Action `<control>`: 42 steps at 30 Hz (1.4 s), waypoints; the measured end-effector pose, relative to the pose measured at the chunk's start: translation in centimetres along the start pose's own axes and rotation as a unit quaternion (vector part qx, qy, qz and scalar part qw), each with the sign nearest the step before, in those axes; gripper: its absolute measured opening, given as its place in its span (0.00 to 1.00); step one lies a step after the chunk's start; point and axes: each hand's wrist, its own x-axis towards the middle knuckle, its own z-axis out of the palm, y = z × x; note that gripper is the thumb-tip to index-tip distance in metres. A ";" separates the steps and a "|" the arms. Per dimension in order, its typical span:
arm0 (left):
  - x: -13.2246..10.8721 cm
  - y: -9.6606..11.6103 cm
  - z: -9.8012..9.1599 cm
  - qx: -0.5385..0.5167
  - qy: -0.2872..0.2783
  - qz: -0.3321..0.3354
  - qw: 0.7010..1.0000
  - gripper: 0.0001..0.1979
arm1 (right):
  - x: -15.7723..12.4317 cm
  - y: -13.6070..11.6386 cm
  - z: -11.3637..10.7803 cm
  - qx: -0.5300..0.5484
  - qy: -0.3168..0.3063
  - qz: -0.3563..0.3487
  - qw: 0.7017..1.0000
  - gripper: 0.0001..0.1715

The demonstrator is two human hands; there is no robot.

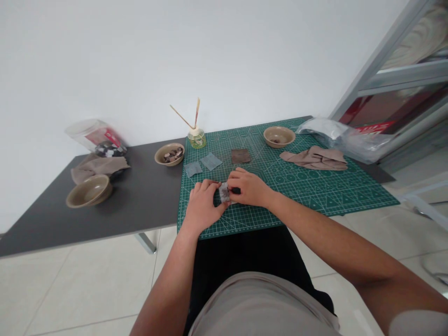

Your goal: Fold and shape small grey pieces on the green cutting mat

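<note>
Scrap (224,192): small, grey-white, mottled, roughly square, matte; possibly abrasive sheet, too small to tell. Located near front edge of green cutting mat (315,191), between both hands. Left hand (203,205): fingers curled, tips pinching left edge of scrap. Right hand (249,188): fingers pressed together, pinching right edge over something dark. Behind, flat on mat: two blue-grey squares (211,161), one brown rectangle (241,156). Mat gridded, covering right part of dark grey desk (140,205). Tan round bowl (170,154) of brown pieces just beside mat's left edge.
</note>
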 end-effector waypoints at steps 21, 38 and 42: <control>0.2 -0.3 0.0 -0.017 -0.009 0.000 1.000 0.21 | 0.4 0.4 0.2 0.052 -0.033 -0.054 0.997 0.05; 0.4 -0.4 0.0 -0.040 -0.013 -0.006 0.999 0.22 | 0.6 0.2 0.2 0.021 -0.034 -0.045 0.998 0.07; 0.2 -0.3 0.0 -0.038 0.004 -0.010 0.999 0.23 | 1.5 0.0 0.0 0.012 -0.068 -0.038 0.997 0.04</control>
